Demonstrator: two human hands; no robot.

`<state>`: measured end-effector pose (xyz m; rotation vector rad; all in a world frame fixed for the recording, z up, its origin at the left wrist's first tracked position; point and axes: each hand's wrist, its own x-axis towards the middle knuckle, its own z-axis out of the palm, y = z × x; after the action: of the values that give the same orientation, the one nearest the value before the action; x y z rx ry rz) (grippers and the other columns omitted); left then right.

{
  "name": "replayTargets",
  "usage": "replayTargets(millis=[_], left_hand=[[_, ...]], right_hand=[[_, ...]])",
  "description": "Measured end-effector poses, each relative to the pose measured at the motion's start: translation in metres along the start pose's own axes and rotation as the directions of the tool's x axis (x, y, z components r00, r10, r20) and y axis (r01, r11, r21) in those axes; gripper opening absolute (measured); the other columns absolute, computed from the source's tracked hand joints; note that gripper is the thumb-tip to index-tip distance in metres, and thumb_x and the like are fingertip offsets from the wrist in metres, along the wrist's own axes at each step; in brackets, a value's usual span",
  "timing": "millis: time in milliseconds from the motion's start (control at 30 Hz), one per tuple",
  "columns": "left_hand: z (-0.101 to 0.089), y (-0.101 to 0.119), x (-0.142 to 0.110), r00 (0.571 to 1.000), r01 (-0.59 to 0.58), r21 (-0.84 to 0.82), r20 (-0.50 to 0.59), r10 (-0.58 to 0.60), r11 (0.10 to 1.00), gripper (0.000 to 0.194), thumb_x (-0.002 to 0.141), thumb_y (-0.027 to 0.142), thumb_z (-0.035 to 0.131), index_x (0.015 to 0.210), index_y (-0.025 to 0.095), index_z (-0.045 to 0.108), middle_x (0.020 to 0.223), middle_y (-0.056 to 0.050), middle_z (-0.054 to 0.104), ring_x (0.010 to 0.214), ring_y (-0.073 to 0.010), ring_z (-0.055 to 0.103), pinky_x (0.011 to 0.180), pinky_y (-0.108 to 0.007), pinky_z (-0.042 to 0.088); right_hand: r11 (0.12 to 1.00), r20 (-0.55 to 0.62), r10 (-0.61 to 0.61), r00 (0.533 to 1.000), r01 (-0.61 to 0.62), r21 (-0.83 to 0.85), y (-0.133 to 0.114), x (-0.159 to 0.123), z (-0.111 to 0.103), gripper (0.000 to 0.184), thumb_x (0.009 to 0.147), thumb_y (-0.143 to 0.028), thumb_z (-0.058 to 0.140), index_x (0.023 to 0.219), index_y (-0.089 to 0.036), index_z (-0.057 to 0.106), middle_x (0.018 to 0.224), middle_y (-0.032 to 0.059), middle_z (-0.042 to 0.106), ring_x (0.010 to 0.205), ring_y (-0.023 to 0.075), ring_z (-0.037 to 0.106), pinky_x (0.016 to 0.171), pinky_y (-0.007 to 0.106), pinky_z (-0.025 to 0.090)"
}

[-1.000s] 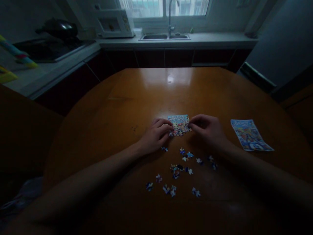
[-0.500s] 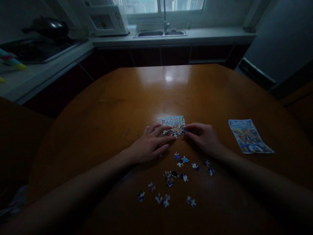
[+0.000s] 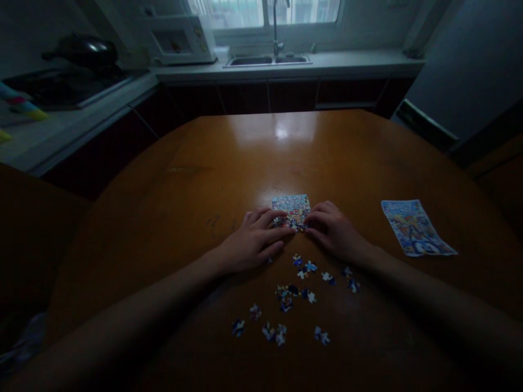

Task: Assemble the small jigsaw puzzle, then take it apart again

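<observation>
Altogether two hands (image 3: 258, 239), one puzzle (image 3: 292, 203).

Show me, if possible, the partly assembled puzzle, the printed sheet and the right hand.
Partly assembled puzzle (image 3: 297, 209), head view: middle of its uncovered face.
Printed sheet (image 3: 415, 227), head view: middle of its picture.
Right hand (image 3: 334, 230), head view: back of the hand.

Your left hand (image 3: 256, 239) hides part of the puzzle (image 3: 291, 202); your right hand (image 3: 335, 231) covers its lower right corner, so you cannot tell whether it holds anything. The top edge cuts off the window (image 3: 229, 13).
</observation>
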<state>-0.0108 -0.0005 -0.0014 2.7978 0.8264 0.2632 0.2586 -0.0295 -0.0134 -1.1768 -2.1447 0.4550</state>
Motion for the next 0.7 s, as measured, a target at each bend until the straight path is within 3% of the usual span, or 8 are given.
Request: replayTargets(millis=[700], left_hand=[[0.0003, 0.0002, 0.0009, 1.0, 0.0, 0.006, 0.004, 0.0, 1.0, 0.04, 0.102, 0.04, 0.05, 0.142, 0.037, 0.053, 0.151, -0.005, 0.043, 0.137, -0.0335, 0.036, 0.112, -0.057, 0.035]], right_hand=[[0.996, 0.037, 0.054, 0.998, -0.051, -0.079, -0.0027, 0.0047, 0.0042, 0.005, 0.088, -0.022, 0.071, 0.091, -0.02, 0.068, 0.097, 0.0068, 0.068, 0.1, 0.0251, 0.056, 0.089, 0.04, 0.04]])
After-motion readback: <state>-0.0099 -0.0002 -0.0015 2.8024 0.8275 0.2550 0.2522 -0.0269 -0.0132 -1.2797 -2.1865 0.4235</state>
